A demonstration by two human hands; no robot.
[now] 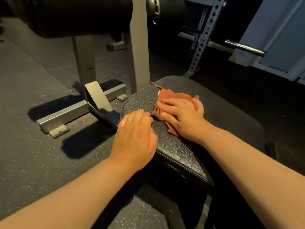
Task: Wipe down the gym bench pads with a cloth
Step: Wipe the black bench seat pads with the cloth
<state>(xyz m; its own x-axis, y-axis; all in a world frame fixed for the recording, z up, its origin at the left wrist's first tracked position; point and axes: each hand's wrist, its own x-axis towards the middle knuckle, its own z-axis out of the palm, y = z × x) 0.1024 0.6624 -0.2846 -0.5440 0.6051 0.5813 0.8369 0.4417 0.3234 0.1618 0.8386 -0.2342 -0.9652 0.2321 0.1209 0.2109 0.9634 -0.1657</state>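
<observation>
Two hands: bench pad (173, 146), left end.
Right hand (183, 116): flat, pressing cloth (166, 95).
Left hand (135, 138): loosely curled, empty, beside cloth.
Pad's length: runs rightward.

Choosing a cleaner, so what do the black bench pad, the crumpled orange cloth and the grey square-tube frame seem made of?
Black bench pad: likely vinyl or faux leather, pebbled grain, slight sheen. Crumpled orange cloth: soft fabric, matte, frayed corner; weave unclear. Grey square-tube frame: probably painted steel, sharp edges, dull satin finish.

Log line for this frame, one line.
phase: wipe | right hand: pressing cloth flat on pad | left hand: resting on pad edge | cloth: bunched
</observation>
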